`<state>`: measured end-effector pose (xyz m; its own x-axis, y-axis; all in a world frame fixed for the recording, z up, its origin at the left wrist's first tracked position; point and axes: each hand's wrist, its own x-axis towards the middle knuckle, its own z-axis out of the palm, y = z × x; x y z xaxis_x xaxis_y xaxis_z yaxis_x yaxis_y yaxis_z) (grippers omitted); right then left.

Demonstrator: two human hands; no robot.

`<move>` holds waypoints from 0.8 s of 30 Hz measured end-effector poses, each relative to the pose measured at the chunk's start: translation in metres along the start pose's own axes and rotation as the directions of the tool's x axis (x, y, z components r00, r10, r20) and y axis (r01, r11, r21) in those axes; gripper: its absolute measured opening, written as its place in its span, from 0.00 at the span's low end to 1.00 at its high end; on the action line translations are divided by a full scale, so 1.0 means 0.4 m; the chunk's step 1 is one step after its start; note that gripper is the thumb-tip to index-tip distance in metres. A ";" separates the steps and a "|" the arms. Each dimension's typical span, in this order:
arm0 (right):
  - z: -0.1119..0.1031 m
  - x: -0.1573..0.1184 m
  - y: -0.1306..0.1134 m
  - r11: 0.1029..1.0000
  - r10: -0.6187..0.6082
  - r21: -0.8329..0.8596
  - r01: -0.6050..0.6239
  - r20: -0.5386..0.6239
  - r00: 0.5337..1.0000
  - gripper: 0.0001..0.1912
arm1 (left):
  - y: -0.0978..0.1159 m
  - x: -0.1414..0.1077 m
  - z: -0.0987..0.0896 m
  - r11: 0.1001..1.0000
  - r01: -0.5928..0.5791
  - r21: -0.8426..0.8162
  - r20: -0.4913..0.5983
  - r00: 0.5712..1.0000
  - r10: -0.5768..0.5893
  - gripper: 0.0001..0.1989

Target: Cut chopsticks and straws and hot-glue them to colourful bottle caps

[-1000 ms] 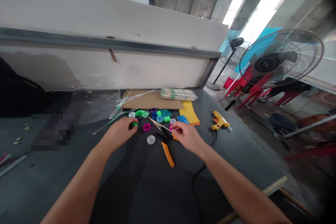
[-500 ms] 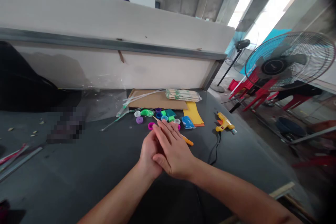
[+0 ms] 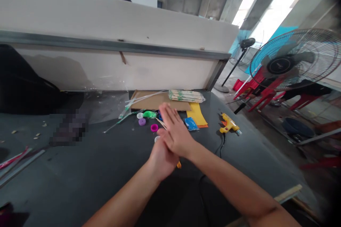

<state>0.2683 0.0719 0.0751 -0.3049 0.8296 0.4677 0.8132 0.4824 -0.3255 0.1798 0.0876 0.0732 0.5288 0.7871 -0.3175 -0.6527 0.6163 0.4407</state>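
Observation:
My right hand point(image 3: 177, 136) lies slantwise over my left hand point(image 3: 162, 161), palm pressed to palm, above the dark table. The right fingers are stretched out and point forward. Most of the left fingers are hidden behind the right hand, and anything between the palms is out of sight. Just beyond the hands are a magenta ring-shaped lid point(image 3: 154, 128), a purple lid point(image 3: 142, 122), a white lid point(image 3: 140, 115) and a green packet point(image 3: 149, 114). Thin wooden sticks point(image 3: 161, 123) poke out beside the right fingers. Part of an orange object point(image 3: 179, 165) shows beneath the hands.
A blue packet point(image 3: 191, 123) lies by yellow sheets point(image 3: 197, 113). Behind are a cardboard piece point(image 3: 149, 101) and a wrapped bundle of sticks point(image 3: 186, 96). A yellow glue gun point(image 3: 229, 124) with its cord is on the right. A fan point(image 3: 279, 65) stands beyond the table.
My right hand has slid forward over the left, which has drawn back toward me. The magenta lid and wooden sticks show more; some lids are now covered by the right hand.

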 end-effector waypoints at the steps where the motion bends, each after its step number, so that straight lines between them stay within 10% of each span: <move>1: -0.002 -0.001 0.006 0.999 0.046 0.007 -0.046 -0.011 0.999 0.35 | 0.003 -0.001 0.000 0.999 0.031 0.016 -0.014 0.999 -0.031 0.21; 6: 0.000 -0.016 0.011 0.977 -0.205 0.092 0.195 0.125 0.971 0.42 | 0.017 -0.006 0.006 0.991 -0.043 0.126 -0.005 0.999 0.044 0.22; 10: -0.002 -0.021 0.010 0.997 0.029 0.075 -0.031 0.026 0.999 0.38 | 0.006 -0.003 0.009 0.982 0.078 0.174 -0.031 0.997 -0.074 0.20; 15: -0.003 -0.022 -0.007 0.968 -0.240 0.115 0.224 0.151 0.959 0.43 | 0.002 0.005 0.004 0.985 -0.121 0.123 0.044 0.992 0.116 0.19; 20: -0.015 0.011 0.071 0.999 0.025 -0.048 -0.025 -0.009 1.000 0.36 | 0.017 -0.019 0.016 0.995 0.079 0.065 -0.002 0.997 -0.079 0.15; 24: -0.018 -0.018 0.084 0.992 0.002 -0.128 0.008 0.071 0.997 0.32 | 0.081 -0.030 0.006 0.999 0.049 0.021 0.020 0.999 -0.049 0.21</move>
<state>0.3015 0.0802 0.0668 -0.3381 0.8482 0.4076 0.8676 0.4487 -0.2141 0.1535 0.0982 0.0934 0.5707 0.7553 -0.3222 -0.6145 0.6531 0.4426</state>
